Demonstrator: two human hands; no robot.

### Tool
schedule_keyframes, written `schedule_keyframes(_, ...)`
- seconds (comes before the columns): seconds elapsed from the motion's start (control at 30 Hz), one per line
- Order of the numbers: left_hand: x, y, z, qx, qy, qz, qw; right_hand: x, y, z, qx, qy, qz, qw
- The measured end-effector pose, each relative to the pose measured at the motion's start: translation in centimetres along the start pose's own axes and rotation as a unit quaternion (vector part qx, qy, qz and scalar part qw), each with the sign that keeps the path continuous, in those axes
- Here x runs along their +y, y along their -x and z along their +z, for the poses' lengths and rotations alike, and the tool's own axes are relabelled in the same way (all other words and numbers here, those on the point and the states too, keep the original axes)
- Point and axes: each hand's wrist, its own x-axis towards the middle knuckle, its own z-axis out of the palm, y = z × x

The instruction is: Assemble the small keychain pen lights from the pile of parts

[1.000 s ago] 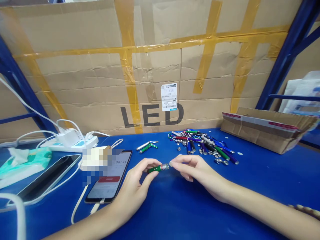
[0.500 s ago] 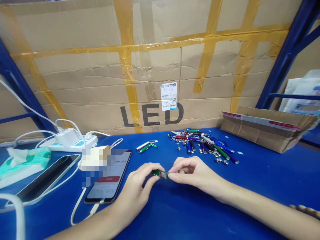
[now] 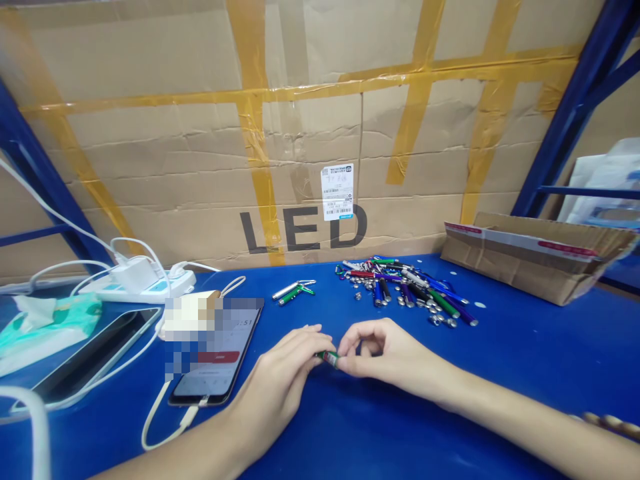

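Observation:
A small green keychain flashlight (image 3: pixel 327 358) is held low over the blue table (image 3: pixel 525 353) between both hands. My left hand (image 3: pixel 280 380) wraps its fingers round the green body, hiding most of it. My right hand (image 3: pixel 380 353) pinches the silver end of the flashlight between thumb and fingertips. Behind the hands lies a pile of coloured keychain flashlights and small silver parts (image 3: pixel 410 287). Two more flashlights (image 3: pixel 294 292), one silver and one green, lie apart to the left of the pile.
A phone (image 3: pixel 215 360) on a white cable lies left of my left hand, with a dark tablet (image 3: pixel 90 357), a tissue pack (image 3: pixel 45 320) and a white power strip (image 3: pixel 135 280) further left. A taped "LED" carton (image 3: pixel 300 133) stands behind; an open cardboard box (image 3: pixel 530 257) sits right.
Both hands have dropped closer to the table and drawn together. My left fingers now cover more of the green flashlight, and my right fingers sit tight on its end.

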Motion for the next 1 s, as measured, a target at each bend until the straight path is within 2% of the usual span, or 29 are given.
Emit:
schedule_keyframes(0.13, 0.1, -0.1, 0.0, -0.003, 0.018, -0.041, 0.999, 0.0, 0.3, 0.1, 0.040, 0.057, -0.067, 0.995)
schedule_keyframes(0.23, 0.2, -0.3, 0.0, 0.000, 0.040, -0.082, 0.996, 0.2, 0.7, -0.1, 0.094, 0.130, -0.184, 0.970)
schedule_keyframes(0.3, 0.2, -0.3, -0.1, -0.003, 0.048, -0.080, 0.996, 0.4, 1.0, -0.4, 0.112, 0.212, -0.290, 0.927)
schedule_keyframes(0.4, 0.2, -0.4, -0.1, -0.007, 0.049, -0.067, 0.997, 0.5, 1.3, -0.7, 0.111, 0.338, -0.408, 0.841)
schedule_keyframes(0.47, 0.2, -0.3, -0.1, -0.007, 0.044, -0.064, 0.997, 0.5, 1.5, -0.7, 0.120, 0.404, -0.441, 0.792)
schedule_keyframes(0.53, 0.1, -0.3, 0.0, -0.004, 0.036, -0.062, 0.997, 0.3, 1.5, -0.6, 0.128, 0.449, -0.448, 0.763)
schedule_keyframes(0.63, 0.0, -0.1, 0.0, -0.004, 0.029, -0.051, 0.998, 0.1, 1.7, -0.4, 0.118, 0.481, -0.438, 0.750)
schedule_keyframes(0.8, -0.1, 0.0, 0.1, -0.016, 0.028, -0.054, 0.998, -0.1, 2.0, -0.1, 0.102, 0.504, -0.421, 0.747)
schedule_keyframes(0.93, 0.1, -0.3, 0.1, -0.017, 0.048, -0.103, 0.993, -0.1, 1.6, -0.7, 0.154, 0.449, -0.437, 0.764)
schedule_keyframes(1.0, 0.1, -0.5, 0.1, -0.002, 0.064, -0.129, 0.989, -0.1, 1.1, -1.7, 0.207, 0.447, -0.397, 0.774)
